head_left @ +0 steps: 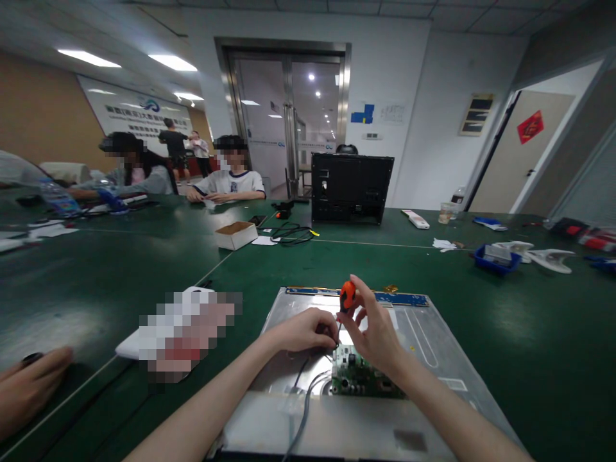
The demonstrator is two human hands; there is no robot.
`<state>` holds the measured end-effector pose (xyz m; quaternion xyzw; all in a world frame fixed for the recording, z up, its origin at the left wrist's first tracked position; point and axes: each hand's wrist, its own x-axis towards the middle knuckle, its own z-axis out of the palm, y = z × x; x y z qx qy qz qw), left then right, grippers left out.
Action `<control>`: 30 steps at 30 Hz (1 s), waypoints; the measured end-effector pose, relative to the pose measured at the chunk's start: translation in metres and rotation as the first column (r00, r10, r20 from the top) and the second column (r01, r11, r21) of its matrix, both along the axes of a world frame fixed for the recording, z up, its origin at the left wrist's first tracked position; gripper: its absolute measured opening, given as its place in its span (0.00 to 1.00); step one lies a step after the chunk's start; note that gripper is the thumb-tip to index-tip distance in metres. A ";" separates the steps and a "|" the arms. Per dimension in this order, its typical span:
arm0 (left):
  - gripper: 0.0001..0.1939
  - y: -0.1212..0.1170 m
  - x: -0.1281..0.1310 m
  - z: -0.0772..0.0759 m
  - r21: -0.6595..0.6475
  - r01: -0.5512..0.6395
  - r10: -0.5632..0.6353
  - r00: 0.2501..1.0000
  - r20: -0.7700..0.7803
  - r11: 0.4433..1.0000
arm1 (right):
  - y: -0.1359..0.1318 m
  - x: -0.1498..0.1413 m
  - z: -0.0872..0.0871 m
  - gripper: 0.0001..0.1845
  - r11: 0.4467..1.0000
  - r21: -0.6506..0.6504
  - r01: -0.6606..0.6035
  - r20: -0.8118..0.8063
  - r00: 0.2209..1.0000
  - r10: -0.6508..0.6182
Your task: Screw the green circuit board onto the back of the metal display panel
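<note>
A flat silver metal panel (423,346) lies on the green table in front of me, with a small green circuit board (353,375) and grey cables (308,394) on it. My right hand (373,333) grips a screwdriver with an orange and black handle (347,296), held upright above the board. My left hand (303,330) rests closed on the panel just left of the screwdriver shaft, fingers pinched near its tip. What those fingers pinch is too small to make out.
A black monitor back (351,188) stands at the table's far side, with a small cardboard box (235,234) and black cables (291,234) left of it. A blue tray (496,260) sits at right. Two people (231,179) sit at far left; another person's hand (29,385) rests at lower left.
</note>
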<state>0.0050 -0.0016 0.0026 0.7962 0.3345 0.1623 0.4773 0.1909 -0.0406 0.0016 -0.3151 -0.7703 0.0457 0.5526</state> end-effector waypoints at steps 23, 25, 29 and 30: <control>0.02 0.000 0.000 -0.002 0.012 0.033 -0.033 0.998 0.057 0.999 | -0.002 0.001 0.003 0.32 0.999 0.009 -0.035 0.017 0.999 0.035; 0.02 0.001 0.000 -0.004 0.012 0.040 -0.040 0.998 0.056 0.999 | -0.002 0.000 0.002 0.31 0.999 0.003 -0.036 0.020 0.999 0.036; 0.02 0.002 0.000 -0.004 0.030 0.046 -0.047 0.998 0.043 0.998 | -0.001 0.000 0.002 0.32 1.000 0.010 -0.023 0.022 1.000 0.022; 0.02 0.002 0.000 -0.004 0.034 0.046 -0.047 0.998 0.037 0.998 | -0.001 0.000 0.002 0.32 1.000 0.014 -0.019 0.021 1.000 0.018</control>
